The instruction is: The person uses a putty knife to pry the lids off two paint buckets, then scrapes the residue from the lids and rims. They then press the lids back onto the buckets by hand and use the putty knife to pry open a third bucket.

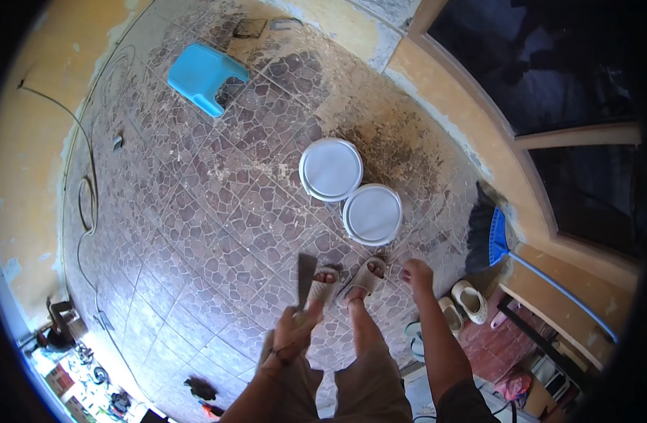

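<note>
The floor (196,211) has tiles with a pattern of irregular stones, brown and purple-grey, with pale dusty patches. The first bucket lid (331,169) and the second bucket lid (373,213) are plain white. The stool (205,76) is light blue. The broom (494,236) has a blue head and dark bristles. The wall (27,141) is ochre yellow. The flat blade (306,271) in the left hand (291,335) is dark grey.

Bright daylight, soft shadows, strong fisheye bending and dark vignetted corners
</note>
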`<state>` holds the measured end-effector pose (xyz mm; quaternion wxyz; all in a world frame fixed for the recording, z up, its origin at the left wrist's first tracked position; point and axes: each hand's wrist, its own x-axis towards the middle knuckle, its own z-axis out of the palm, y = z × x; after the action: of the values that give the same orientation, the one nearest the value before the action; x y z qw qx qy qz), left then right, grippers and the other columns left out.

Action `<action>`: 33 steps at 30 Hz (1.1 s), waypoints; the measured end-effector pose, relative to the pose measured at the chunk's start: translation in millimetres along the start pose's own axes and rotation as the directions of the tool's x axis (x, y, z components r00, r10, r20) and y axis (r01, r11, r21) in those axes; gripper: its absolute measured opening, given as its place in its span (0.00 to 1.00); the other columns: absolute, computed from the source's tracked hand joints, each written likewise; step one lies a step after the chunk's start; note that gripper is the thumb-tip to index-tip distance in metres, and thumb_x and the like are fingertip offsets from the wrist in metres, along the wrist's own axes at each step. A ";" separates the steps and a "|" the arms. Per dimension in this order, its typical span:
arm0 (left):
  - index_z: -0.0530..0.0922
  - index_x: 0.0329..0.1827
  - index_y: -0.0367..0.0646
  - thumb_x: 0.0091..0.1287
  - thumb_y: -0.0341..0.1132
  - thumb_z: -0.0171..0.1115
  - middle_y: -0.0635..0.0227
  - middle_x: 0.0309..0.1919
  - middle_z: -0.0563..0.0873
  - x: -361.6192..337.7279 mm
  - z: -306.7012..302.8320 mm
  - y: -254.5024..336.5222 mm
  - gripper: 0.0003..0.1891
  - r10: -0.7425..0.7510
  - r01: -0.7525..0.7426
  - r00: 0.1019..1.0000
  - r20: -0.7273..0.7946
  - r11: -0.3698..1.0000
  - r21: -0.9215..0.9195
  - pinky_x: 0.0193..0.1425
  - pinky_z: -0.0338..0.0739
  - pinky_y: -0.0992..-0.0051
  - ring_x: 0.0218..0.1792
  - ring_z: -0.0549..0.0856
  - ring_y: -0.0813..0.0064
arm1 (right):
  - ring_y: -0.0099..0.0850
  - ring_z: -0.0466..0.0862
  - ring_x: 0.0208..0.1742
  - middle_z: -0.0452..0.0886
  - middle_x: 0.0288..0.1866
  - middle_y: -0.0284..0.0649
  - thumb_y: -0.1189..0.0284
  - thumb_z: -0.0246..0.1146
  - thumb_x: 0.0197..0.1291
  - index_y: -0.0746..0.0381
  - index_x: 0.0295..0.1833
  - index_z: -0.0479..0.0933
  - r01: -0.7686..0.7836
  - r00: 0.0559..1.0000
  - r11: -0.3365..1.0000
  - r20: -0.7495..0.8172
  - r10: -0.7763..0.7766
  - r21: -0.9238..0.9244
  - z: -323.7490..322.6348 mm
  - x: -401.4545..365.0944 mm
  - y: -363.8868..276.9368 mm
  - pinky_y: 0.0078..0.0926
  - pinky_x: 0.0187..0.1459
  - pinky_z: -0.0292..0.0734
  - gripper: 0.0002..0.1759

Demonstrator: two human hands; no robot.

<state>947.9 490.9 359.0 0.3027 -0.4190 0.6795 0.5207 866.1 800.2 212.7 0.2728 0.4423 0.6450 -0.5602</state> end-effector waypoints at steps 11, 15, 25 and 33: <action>0.62 0.53 0.32 0.58 0.33 0.57 0.44 0.42 0.76 92.4 26.1 -58.8 0.23 0.426 -0.447 0.868 0.256 0.894 0.027 0.49 0.73 0.58 0.46 0.76 0.42 | 0.30 0.83 0.36 0.82 0.39 0.43 0.63 0.55 0.66 0.70 0.45 0.75 -0.158 0.949 0.978 0.293 0.113 0.134 192.6 -99.3 54.6 0.27 0.39 0.79 0.18; 0.67 0.53 0.34 0.56 0.32 0.57 0.45 0.52 0.72 176.9 -18.0 -40.2 0.21 0.266 -0.485 0.834 0.484 0.771 0.412 0.55 0.69 0.58 0.53 0.74 0.48 | 0.24 0.74 0.16 0.70 0.20 0.32 0.61 0.52 0.67 0.66 0.45 0.72 -0.222 0.975 0.954 0.052 0.216 0.200 222.6 -78.4 52.5 0.24 0.13 0.70 0.17; 0.63 0.66 0.39 0.60 0.28 0.52 0.57 0.68 0.64 345.9 70.4 17.1 0.27 0.369 -0.718 0.610 0.701 -0.117 0.686 0.64 0.63 0.48 0.71 0.61 0.63 | 0.16 0.67 0.13 0.68 0.20 0.28 0.59 0.53 0.66 0.63 0.47 0.73 -0.388 0.908 0.861 -0.020 0.418 0.330 254.4 -74.1 108.8 0.16 0.10 0.61 0.17; 0.69 0.62 0.42 0.59 0.31 0.56 0.64 0.59 0.71 352.4 35.7 12.2 0.25 0.640 -0.675 0.397 0.657 -0.281 0.682 0.62 0.63 0.54 0.65 0.66 0.64 | 0.14 0.66 0.13 0.68 0.20 0.28 0.59 0.52 0.68 0.63 0.46 0.74 -0.334 0.942 0.918 0.031 0.335 0.216 252.9 -75.1 63.5 0.15 0.11 0.58 0.18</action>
<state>772.2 436.9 56.0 0.1499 0.3058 0.9361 0.0884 920.0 535.3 189.3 0.3121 0.5750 0.4955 -0.5713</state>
